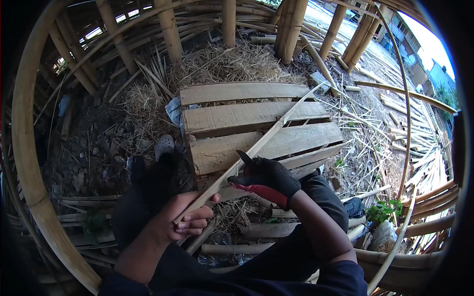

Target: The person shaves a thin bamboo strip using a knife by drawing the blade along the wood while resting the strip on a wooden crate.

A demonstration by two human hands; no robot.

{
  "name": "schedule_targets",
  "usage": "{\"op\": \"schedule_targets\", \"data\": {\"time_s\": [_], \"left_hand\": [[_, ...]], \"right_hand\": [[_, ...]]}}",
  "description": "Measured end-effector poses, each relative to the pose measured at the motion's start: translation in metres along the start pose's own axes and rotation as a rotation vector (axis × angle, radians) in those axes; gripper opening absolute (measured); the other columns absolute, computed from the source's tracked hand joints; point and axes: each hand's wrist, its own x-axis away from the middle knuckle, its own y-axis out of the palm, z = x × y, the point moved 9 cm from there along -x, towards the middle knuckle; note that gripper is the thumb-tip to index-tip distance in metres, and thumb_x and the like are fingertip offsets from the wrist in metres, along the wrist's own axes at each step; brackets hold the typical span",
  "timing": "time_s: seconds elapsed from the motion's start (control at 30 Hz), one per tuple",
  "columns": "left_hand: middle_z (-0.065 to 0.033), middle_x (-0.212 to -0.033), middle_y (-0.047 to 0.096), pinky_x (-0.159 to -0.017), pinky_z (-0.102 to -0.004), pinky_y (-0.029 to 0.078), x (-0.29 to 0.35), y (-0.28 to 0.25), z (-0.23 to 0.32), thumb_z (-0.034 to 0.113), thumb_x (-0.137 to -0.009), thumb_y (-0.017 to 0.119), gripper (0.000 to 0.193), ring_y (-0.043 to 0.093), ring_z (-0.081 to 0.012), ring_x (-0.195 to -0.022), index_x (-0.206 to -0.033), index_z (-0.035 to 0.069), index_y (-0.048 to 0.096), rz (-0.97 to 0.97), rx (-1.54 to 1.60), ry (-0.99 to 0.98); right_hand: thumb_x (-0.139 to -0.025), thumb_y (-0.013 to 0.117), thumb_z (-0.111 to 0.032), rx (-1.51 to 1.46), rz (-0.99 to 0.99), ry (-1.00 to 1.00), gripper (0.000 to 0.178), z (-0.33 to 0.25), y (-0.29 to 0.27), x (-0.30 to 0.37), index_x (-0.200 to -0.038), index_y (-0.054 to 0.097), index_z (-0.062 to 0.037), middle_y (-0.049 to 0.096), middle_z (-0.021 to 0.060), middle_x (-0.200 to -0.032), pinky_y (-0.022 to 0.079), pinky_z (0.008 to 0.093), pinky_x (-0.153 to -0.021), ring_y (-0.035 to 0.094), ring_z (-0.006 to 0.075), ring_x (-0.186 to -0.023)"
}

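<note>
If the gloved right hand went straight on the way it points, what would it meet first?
Most likely the split bamboo strip, which crosses just ahead of the right hand; depth is unclear here, so they may already be touching.

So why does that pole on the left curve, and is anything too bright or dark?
Head view: fisheye distortion likely bows the bamboo pole at left rim; sky upper right, washed out; left trouser leg, lost in shadow; bamboo strip, clearly lit.
</note>
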Motion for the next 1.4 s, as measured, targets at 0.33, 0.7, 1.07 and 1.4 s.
{"op": "schedule_targets", "data": {"time_s": [0.33, 0.7, 1.07, 1.4], "left_hand": [[0.0045, -0.048, 0.034, -0.031, -0.0195, 0.023, 0.008, -0.001, 0.003, 0.022, -0.106, 0.034, 0.023, 0.029, -0.0051, -0.031, -0.116, 0.007, 0.048, 0.081, -0.160, 0.043], [0.0047, -0.047, 0.033, -0.031, -0.0208, 0.022, 0.003, 0.000, 0.000, 0.024, -0.105, 0.035, 0.025, 0.030, -0.0059, -0.030, -0.117, 0.007, 0.049, 0.107, -0.202, 0.036], [0.0036, -0.047, 0.034, -0.030, -0.0218, 0.023, 0.004, 0.003, -0.002, 0.024, -0.106, 0.033, 0.028, 0.031, -0.0065, -0.030, -0.119, 0.006, 0.049, 0.112, -0.212, 0.067], [0.0012, -0.045, 0.040, -0.030, -0.0199, 0.023, -0.014, -0.018, 0.003, 0.025, -0.108, 0.036, 0.029, 0.032, -0.0049, -0.029, -0.113, 0.008, 0.059, 0.028, -0.144, 0.081]], "right_hand": [[-0.098, 0.054, -0.053, -0.323, 0.189, 0.274, 0.054, -0.007, 0.002, 0.003, -0.111, 0.070, -0.0022, 0.067, 0.0246, -0.080, 0.051, 0.0414, -0.079, 0.068, 0.0295, -0.077], [-0.109, 0.037, -0.023, -0.303, 0.164, -0.115, 0.037, -0.008, 0.020, 0.000, -0.136, 0.047, 0.0013, 0.049, 0.0150, -0.084, 0.047, 0.0346, -0.086, 0.046, 0.0200, -0.078], [-0.107, 0.032, -0.053, -0.512, 0.096, 0.052, 0.055, -0.012, 0.017, 0.004, -0.109, 0.052, -0.0028, 0.039, 0.0059, -0.072, 0.041, 0.0355, -0.067, 0.037, 0.0178, -0.069], [-0.109, 0.025, -0.049, -0.405, -0.386, -0.237, 0.063, -0.044, 0.077, 0.015, -0.161, 0.018, -0.0155, 0.046, 0.0281, -0.146, 0.037, 0.0330, -0.110, 0.051, 0.0215, -0.134]]}}
